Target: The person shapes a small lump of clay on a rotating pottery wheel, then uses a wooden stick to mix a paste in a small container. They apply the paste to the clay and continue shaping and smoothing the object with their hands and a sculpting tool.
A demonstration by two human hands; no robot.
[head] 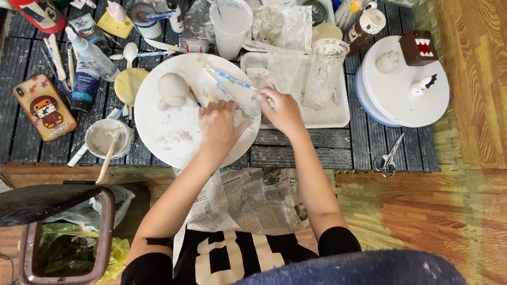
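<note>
Both hands over white round board point(158, 126): left hand point(219, 124) curled on a thin tool, right hand point(282, 110) pinching another. Clay lump point(173, 88) far-left on board, roughly shaped, unfinished; 2 blue tools point(232, 80) beside.

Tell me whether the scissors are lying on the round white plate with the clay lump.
No, the scissors lie on the dark slatted table to the right, well apart from the round white plate and its clay lump.

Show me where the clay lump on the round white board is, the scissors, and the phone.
clay lump point(173, 88), head view, middle of its rounded top.
scissors point(388, 158), head view, near the pivot above the handles.
phone point(44, 107), head view, centre of its orange case.
</note>
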